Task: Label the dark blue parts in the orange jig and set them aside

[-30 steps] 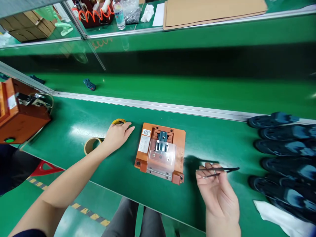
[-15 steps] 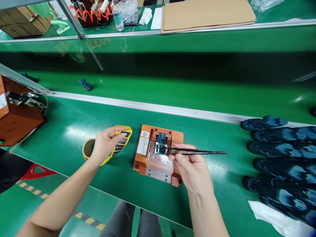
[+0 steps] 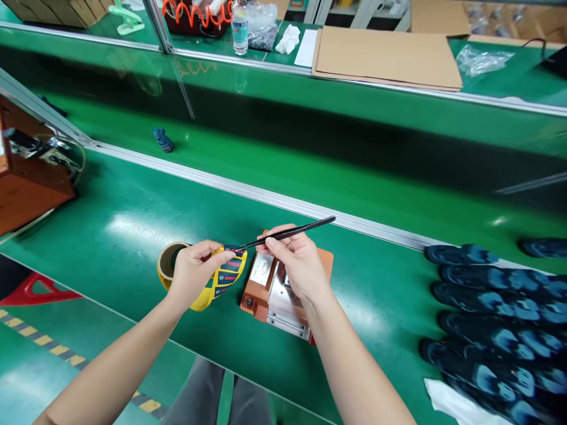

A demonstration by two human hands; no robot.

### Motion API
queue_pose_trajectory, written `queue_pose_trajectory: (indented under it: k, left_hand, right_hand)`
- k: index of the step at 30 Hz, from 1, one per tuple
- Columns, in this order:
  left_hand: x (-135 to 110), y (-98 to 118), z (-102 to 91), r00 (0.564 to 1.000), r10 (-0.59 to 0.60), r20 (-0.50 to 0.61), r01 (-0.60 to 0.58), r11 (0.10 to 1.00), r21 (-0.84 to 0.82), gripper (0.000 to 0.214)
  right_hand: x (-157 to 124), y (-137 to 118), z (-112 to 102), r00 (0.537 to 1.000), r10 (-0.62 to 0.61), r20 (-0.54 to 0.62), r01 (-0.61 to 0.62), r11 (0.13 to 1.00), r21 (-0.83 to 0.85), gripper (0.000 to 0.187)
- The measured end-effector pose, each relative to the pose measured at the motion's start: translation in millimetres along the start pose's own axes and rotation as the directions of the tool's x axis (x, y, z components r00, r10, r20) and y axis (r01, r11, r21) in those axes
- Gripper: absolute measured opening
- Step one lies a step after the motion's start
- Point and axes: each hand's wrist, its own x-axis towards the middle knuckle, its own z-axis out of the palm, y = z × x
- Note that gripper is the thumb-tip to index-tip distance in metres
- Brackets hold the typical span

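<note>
Green table [image 3: 128, 195]: close work at a label strip [image 3: 227, 277]

Left of centre in the frame, the left hand [image 3: 199, 262] pinches the yellow-backed strip by its upper edge, its roll [image 3: 166, 260] just behind. The right hand [image 3: 290, 254] holds black tweezers [image 3: 305, 228], tips right at the strip beside the left fingertips; whether they grip a label is too small to tell. Picking a label off seems the step in hand; the next move would call for a steady, clean peel.

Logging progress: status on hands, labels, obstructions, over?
Left hand pinching label strip. Right hand holding tweezers, tips at strip's edge. Right hand partly hiding orange fixture.
</note>
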Motion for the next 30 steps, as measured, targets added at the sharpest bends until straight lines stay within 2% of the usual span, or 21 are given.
queue_pose_trajectory:
  k: [3, 5, 7, 9, 13, 16, 19, 20, 22, 24, 26, 28, 29, 30]
  left_hand:
    - [-0.6, 4.3, 0.6, 0.998, 0.057, 0.013, -0.059, 0.992, 0.113, 0.031]
    - [2.7, 10.8, 3.1, 0.991, 0.13, 0.032, -0.133, 0.936, 0.327, 0.033]
    - [11.3, 16.9, 9.3, 0.974, 0.216, 0.07, -0.214, 0.777, 0.591, 0.038]
    - [24.2, 19.0, 20.0, 0.954, 0.275, 0.123, -0.263, 0.562, 0.784, 0.045]
    - [45.7, 11.9, 45.5, 0.947, 0.24, 0.216, -0.268, 0.214, 0.939, 0.064]
    - [47.6, 8.5, 52.5, 0.953, 0.191, 0.237, -0.254, 0.071, 0.965, 0.071]
    - [40.4, 10.5, 45.6, 0.924, 0.278, 0.261, -0.28, 0.032, 0.959, 0.07]
    - [36.4, 11.1, 42.4, 0.899, 0.343, 0.273, -0.301, 0.028, 0.953, 0.069]
    - [24.4, 9.4, 38.5, 0.82, 0.475, 0.319, -0.385, 0.046, 0.922, 0.059]
    - [6.3, 2.5, 40.4, 0.721, 0.553, 0.417, -0.554, 0.098, 0.827, 0.041]
    - [-16.7, -9.2, 47.9, 0.599, 0.557, 0.575, -0.747, 0.129, 0.652, 0.03]
    - [-39.7, -22.9, 57.7, 0.497, 0.504, 0.707, -0.853, 0.13, 0.506, 0.035]
    - [-49.4, -29.4, 62.2, 0.47, 0.473, 0.746, -0.873, 0.125, 0.471, 0.04]
    - [-57.1, -35.1, 66.0, 0.46, 0.449, 0.766, -0.88, 0.119, 0.459, 0.045]
  right_hand:
    - [0.0, 1.8, 0.1, 1.0, -0.008, -0.01, 0.008, 1.0, -0.028, 0.024]
    - [-2.1, -0.1, -4.2, 0.997, -0.054, -0.05, 0.05, 0.996, -0.069, 0.025]
    - [-6.6, -5.0, -13.5, 0.989, -0.102, -0.104, 0.089, 0.989, -0.122, 0.024]
    - [-13.9, -12.0, -27.1, 0.982, -0.129, -0.139, 0.105, 0.98, -0.167, 0.023]
    - [-36.4, -26.2, -57.7, 0.976, -0.129, -0.176, 0.084, 0.967, -0.242, 0.023]
    - [-54.5, -30.0, -77.5, 0.971, -0.123, -0.205, 0.057, 0.952, -0.3, 0.021]
    - [-67.9, -25.4, -93.7, 0.969, -0.133, -0.207, 0.057, 0.939, -0.339, 0.02]
    - [-70.9, -22.6, -98.0, 0.969, -0.135, -0.207, 0.058, 0.938, -0.343, 0.019]
    - [-74.5, -16.3, -104.6, 0.969, -0.133, -0.208, 0.058, 0.941, -0.333, 0.018]
    - [-75.7, -10.6, -108.6, 0.968, -0.135, -0.21, 0.066, 0.95, -0.307, 0.017]
    - [-75.5, -6.2, -110.7, 0.966, -0.145, -0.212, 0.08, 0.955, -0.287, 0.015]
    - [-74.7, -3.5, -111.7, 0.965, -0.156, -0.21, 0.092, 0.954, -0.286, 0.014]
    - [-74.3, -2.7, -112.0, 0.965, -0.161, -0.208, 0.096, 0.952, -0.292, 0.015]
    - [-74.0, -2.2, -112.2, 0.965, -0.162, -0.207, 0.095, 0.949, -0.3, 0.015]
